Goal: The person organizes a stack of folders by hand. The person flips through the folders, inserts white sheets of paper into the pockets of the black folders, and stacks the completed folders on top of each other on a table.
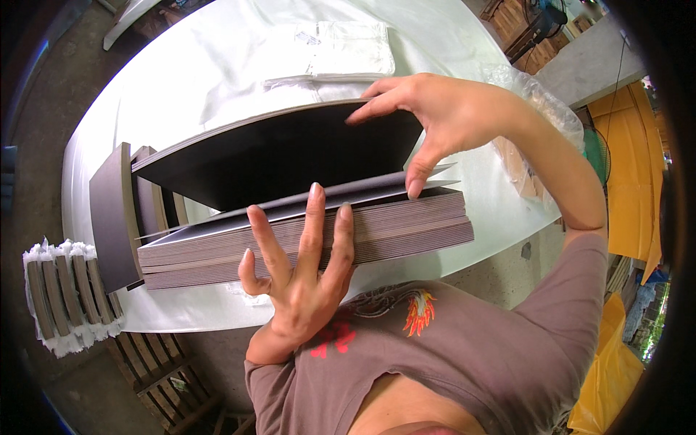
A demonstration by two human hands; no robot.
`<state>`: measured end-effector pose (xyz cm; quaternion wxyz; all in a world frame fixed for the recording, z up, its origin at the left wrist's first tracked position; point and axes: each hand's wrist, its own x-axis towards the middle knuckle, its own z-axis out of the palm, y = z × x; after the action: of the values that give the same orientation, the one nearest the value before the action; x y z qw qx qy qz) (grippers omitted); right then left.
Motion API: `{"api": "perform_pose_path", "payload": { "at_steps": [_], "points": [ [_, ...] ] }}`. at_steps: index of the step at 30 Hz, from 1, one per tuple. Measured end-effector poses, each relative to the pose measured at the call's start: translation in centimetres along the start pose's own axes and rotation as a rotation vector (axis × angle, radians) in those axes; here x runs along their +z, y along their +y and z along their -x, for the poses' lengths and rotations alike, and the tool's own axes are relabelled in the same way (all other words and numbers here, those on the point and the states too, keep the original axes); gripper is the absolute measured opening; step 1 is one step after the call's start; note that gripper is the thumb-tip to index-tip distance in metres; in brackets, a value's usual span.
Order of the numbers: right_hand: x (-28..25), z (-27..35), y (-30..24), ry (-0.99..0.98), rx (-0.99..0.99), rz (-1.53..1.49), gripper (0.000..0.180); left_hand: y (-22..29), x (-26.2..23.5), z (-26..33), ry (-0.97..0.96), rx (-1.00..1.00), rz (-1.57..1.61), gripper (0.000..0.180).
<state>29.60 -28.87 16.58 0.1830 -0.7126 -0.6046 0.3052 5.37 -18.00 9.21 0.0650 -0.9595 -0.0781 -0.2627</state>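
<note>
A thick stack of dark boards (391, 225) with grey-brown layered edges lies on the table in front of me. Above it tilts a raised group of boards with a black face (290, 148), and a few thin sheets (370, 183) fan out between. My left hand (301, 279) rests against the stack's near edge, fingers spread, tips reaching the top sheets. Arched over the right end, my right hand (449, 116) has its fingertips at the raised boards' upper edge. Its thumb hangs wide apart by the loose sheets. Whether the right fingers carry the raised boards is unclear.
Dark boards (109, 217) stand on edge at the left. Beside them are upright boards wrapped in white fluffy padding (61, 290). A white folded packet (341, 51) lies on the white-covered table (217, 51). A clear plastic bag (544, 109) sits right. A wooden slatted rack (163, 373) stands below.
</note>
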Motion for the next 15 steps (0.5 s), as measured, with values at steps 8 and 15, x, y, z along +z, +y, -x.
{"api": "perform_pose_path", "payload": {
  "at_steps": [8, 15],
  "points": [
    [-0.2, 0.3, -0.3, 0.026, -0.069, -0.129, 0.042, -0.6, 0.8, 0.8, 0.089, 0.082, -0.082, 0.037],
    [0.9, 0.2, 0.4, 0.103, -0.047, -0.064, 0.063, -0.1, 0.1, 0.4, 0.058, 0.019, -0.030, 0.034]
  ]
}}
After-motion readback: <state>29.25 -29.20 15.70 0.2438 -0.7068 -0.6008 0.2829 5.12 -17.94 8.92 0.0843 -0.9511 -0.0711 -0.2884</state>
